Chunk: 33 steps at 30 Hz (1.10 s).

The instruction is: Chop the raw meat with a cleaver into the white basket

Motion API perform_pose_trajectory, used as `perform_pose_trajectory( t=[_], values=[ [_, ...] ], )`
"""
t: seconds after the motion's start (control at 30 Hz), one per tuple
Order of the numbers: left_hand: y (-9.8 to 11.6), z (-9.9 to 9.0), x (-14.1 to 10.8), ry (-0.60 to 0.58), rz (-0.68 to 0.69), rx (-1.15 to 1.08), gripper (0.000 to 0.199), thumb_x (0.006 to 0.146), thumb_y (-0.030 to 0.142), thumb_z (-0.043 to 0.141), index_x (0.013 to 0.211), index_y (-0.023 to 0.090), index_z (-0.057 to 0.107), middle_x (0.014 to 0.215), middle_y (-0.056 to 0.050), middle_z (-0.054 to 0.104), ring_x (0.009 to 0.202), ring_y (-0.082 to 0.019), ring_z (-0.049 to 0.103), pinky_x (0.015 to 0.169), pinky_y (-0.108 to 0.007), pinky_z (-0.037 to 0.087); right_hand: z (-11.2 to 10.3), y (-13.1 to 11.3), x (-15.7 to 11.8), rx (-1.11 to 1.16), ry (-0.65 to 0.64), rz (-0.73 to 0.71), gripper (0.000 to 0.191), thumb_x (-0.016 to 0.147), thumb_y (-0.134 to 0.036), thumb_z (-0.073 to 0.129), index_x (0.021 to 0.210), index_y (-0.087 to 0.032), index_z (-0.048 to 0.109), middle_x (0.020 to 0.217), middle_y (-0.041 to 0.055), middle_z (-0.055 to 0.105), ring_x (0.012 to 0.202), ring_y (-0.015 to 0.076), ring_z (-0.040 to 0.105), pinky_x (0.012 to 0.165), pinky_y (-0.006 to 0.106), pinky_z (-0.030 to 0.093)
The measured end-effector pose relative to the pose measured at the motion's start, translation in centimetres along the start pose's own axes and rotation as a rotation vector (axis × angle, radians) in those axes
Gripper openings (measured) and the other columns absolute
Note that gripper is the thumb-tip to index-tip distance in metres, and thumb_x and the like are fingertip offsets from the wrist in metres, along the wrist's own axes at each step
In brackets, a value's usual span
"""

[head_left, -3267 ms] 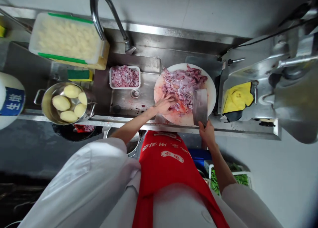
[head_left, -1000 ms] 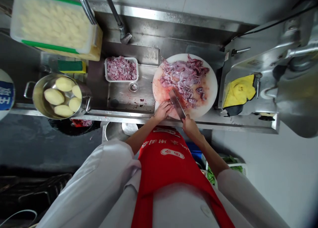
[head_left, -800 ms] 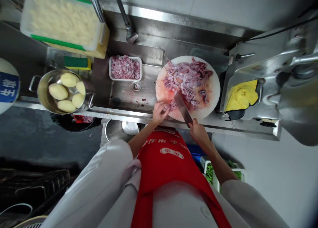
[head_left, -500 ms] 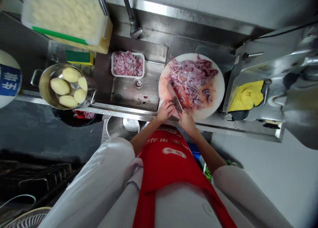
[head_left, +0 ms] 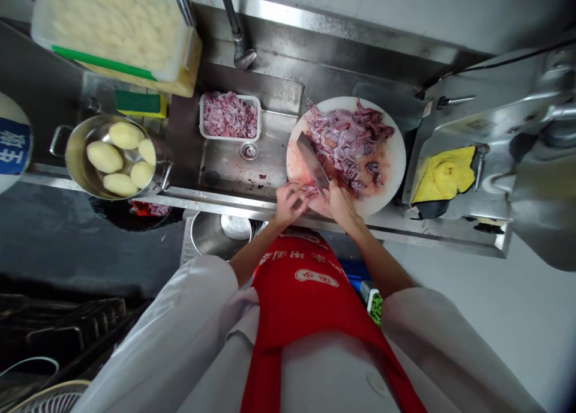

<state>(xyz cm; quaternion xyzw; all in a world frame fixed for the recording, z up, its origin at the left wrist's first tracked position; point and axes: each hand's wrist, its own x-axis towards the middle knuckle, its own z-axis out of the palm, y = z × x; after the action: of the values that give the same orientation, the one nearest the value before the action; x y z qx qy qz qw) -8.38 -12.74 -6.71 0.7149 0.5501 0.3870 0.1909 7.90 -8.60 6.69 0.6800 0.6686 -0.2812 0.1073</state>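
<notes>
Cleaver (head_left: 312, 162) in the closed right hand (head_left: 341, 203), its blade slanting over the round white board (head_left: 391, 167). The left hand (head_left: 290, 203) is half curled, fingertips at a small meat piece (head_left: 310, 190) on the board's near edge; whether it grips cannot be told. Beyond lies a heap of raw meat (head_left: 348, 134). The red apron (head_left: 310, 317) has white characters, too small to read surely. Leftward, a white basket (head_left: 230, 138) holds cut meat, then a pot (head_left: 77, 161) of peeled potatoes; a blue label (head_left: 14, 146) bears white Chinese characters.
</notes>
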Motion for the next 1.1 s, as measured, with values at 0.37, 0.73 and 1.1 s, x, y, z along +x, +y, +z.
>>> perform_pose_trajectory(
  t=[0.37, 0.73, 1.1],
  values=[
    [0.8, 4.2, -0.4, -0.052, -0.103, -0.019, 0.033, 0.105, 0.036, 0.037, 0.114, 0.017, 0.062, 0.120, -0.015, 0.066, 0.122, -0.026, 0.058, 0.104, -0.047, 0.041, 3.5, -1.7, -0.5, -0.058, -0.034, 0.062, 0.030, 0.105, -0.027, 0.034, 0.125, -0.008, 0.046, 0.106, 0.0211, 0.072, 0.100, 0.0263, 0.070, 0.078, 0.029, 0.048],
    [1.3, 3.3, 0.3, -0.166, 0.078, -0.054, 0.038, 0.104, 0.038, 0.040, 0.132, 0.019, 0.057, 0.133, -0.015, 0.059, 0.136, -0.025, 0.049, 0.117, -0.050, 0.038, 0.1, 5.5, -1.1, 0.256, 0.192, 0.034, 0.032, 0.103, -0.029, 0.041, 0.122, -0.007, 0.053, 0.106, 0.0190, 0.070, 0.101, 0.0229, 0.065, 0.083, 0.029, 0.046],
    [3.3, 4.6, 7.5, -0.538, 0.281, -0.145, 0.043, 0.106, 0.040, 0.035, 0.131, 0.016, 0.059, 0.138, -0.015, 0.058, 0.137, -0.023, 0.051, 0.117, -0.043, 0.044, 9.0, 17.6, -15.0, 1.103, -0.019, 0.407, 0.051, 0.074, -0.067, 0.063, 0.094, -0.021, 0.053, 0.042, -0.0100, 0.041, 0.035, 0.0130, 0.039, 0.037, 0.026, 0.032]
  ],
)
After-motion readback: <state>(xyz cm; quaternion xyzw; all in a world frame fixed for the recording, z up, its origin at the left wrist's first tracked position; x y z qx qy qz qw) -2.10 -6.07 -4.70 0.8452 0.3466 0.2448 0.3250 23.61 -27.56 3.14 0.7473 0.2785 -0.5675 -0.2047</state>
